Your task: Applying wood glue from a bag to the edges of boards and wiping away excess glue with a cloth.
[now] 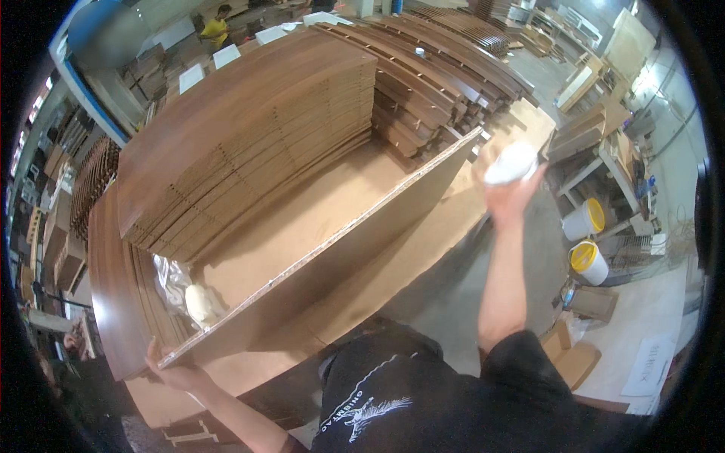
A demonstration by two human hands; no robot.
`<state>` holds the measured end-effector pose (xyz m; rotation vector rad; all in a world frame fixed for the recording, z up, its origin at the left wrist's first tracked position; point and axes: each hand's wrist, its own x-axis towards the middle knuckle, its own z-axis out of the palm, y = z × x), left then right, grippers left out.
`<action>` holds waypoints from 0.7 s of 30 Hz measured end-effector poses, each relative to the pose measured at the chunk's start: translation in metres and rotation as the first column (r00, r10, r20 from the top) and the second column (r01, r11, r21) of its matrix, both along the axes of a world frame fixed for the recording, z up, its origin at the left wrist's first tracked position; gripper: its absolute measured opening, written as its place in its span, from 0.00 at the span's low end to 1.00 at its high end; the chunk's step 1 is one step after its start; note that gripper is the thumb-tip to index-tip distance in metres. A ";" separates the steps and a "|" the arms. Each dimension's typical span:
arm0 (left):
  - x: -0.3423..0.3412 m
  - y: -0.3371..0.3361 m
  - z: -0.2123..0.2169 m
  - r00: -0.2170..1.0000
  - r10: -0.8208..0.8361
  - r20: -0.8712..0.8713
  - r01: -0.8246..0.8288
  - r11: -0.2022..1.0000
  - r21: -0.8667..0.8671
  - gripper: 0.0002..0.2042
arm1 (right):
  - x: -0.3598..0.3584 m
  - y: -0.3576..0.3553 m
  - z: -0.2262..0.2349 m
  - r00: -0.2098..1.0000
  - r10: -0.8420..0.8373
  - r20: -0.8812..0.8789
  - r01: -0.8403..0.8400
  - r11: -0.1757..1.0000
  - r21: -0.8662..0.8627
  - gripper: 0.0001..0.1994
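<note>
A long brown panel [332, 264] stands tilted on edge, its pale raw edge facing up. My left hand [172, 371] is closed around the panel's near-left end, with fingers over the edge. By the far-right end, my right hand [512, 187] grips a rounded white wad [513, 162]; motion blurs it and I cannot tell its material. The wad appears apart from the panel's edge. Under the panel lies a wide light-brown sheet [302, 215]. Beyond it rises a tall stack of brown panels [249, 162].
A cream-coloured lump [202, 303] lies beside clear plastic wrap [174, 279] near the stack. Slatted brown pieces [423, 83] are piled at the back. White buckets with yellow rims [590, 261] stand on the right, near a wooden workbench [612, 170]. A person in yellow [217, 29] is far off.
</note>
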<state>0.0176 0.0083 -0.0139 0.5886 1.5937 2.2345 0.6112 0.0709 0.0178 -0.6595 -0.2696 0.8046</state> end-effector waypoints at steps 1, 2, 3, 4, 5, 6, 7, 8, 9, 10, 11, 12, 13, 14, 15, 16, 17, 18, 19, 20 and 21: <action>0.002 0.002 0.002 1.000 0.012 0.006 -0.012 1.000 -0.002 0.15 | -0.014 -0.005 -0.026 0.996 0.035 -0.086 -0.039 0.998 -0.046 0.28; 0.007 0.006 0.007 0.999 -0.002 0.051 0.001 1.000 0.010 0.15 | -0.027 -0.011 -0.054 0.984 0.061 -0.170 -0.077 0.993 -0.090 0.27; 0.007 0.006 0.008 0.996 -0.014 0.092 0.012 1.000 0.023 0.16 | -0.025 -0.023 -0.108 0.956 0.250 -0.152 -0.259 0.965 -0.046 0.23; -0.010 0.004 -0.004 0.999 -0.047 0.004 0.047 0.999 0.018 0.16 | -0.055 -0.031 -0.126 0.923 0.319 -0.217 -0.352 0.926 -0.135 0.20; -0.023 -0.001 -0.008 0.990 -0.126 0.062 0.123 0.991 0.062 0.15 | -0.081 -0.039 -0.144 0.889 0.356 -0.288 -0.425 0.877 -0.225 0.18; -0.023 -0.005 -0.008 0.989 -0.141 0.038 0.139 0.989 0.041 0.14 | -0.103 -0.050 -0.168 0.837 0.440 -0.326 -0.523 0.817 -0.241 0.17; -0.021 -0.005 -0.005 0.989 -0.146 0.011 0.145 0.989 0.016 0.13 | -0.126 -0.060 -0.176 0.757 0.519 -0.397 -0.634 0.731 -0.252 0.15; -0.018 -0.003 -0.004 0.994 -0.104 -0.015 0.104 0.994 -0.022 0.13 | -0.146 -0.065 -0.178 0.746 0.574 -0.337 -0.665 0.670 -0.331 0.15; -0.016 0.006 -0.011 0.997 -0.068 -0.037 0.066 0.996 -0.062 0.13 | -0.166 -0.067 -0.178 0.728 0.628 -0.276 -0.680 0.608 -0.411 0.15; -0.023 0.010 -0.020 0.991 -0.119 -0.060 0.113 0.989 -0.094 0.13 | -0.180 -0.066 -0.184 0.734 0.652 -0.188 -0.625 0.542 -0.562 0.15; -0.015 0.016 -0.014 0.991 -0.126 -0.053 0.121 0.989 -0.081 0.13 | -0.191 -0.062 -0.188 0.715 0.693 -0.093 -0.546 0.471 -0.693 0.16; -0.012 0.018 -0.009 0.993 -0.117 0.012 0.118 0.991 -0.069 0.12 | -0.206 -0.060 -0.176 0.633 0.771 -0.062 -0.562 0.403 -0.723 0.18; -0.026 0.017 -0.029 0.960 -0.123 -0.251 0.094 0.988 -0.125 0.16 | -0.220 -0.059 -0.166 0.556 0.831 -0.002 -0.551 0.367 -0.749 0.17; -0.023 0.017 -0.027 0.965 -0.144 -0.220 0.120 0.985 -0.122 0.18 | -0.234 -0.060 -0.158 0.535 0.845 0.008 -0.554 0.358 -0.751 0.18; -0.018 0.016 -0.019 0.969 -0.159 -0.189 0.140 0.984 -0.109 0.21 | -0.250 -0.061 -0.153 0.509 0.860 0.023 -0.560 0.351 -0.750 0.18; -0.015 0.014 -0.011 0.972 -0.212 -0.104 0.203 0.975 -0.090 0.23 | -0.261 -0.063 -0.159 0.460 0.888 0.015 -0.577 0.312 -0.755 0.18; -0.014 0.010 -0.002 0.963 -0.270 -0.018 0.268 0.962 -0.057 0.25 | -0.272 -0.066 -0.169 0.411 0.902 -0.135 -0.657 0.190 -0.730 0.18; -0.013 0.007 0.001 0.954 -0.298 -0.008 0.297 0.954 -0.044 0.25 | -0.282 -0.072 -0.186 0.359 0.889 -0.284 -0.721 0.072 -0.689 0.17; -0.014 0.006 0.002 0.943 -0.332 0.001 0.332 0.943 -0.023 0.25 | -0.298 -0.085 -0.203 0.378 0.875 -0.302 -0.707 0.063 -0.704 0.17; -0.019 0.005 -0.003 0.943 -0.331 -0.024 0.330 0.943 -0.039 0.26 | -0.323 -0.094 -0.203 0.348 0.868 -0.354 -0.694 -0.016 -0.720 0.18; -0.021 0.004 -0.008 0.939 -0.341 -0.042 0.339 0.939 -0.054 0.26 | -0.345 -0.105 -0.200 0.333 0.852 -0.404 -0.673 -0.085 -0.735 0.19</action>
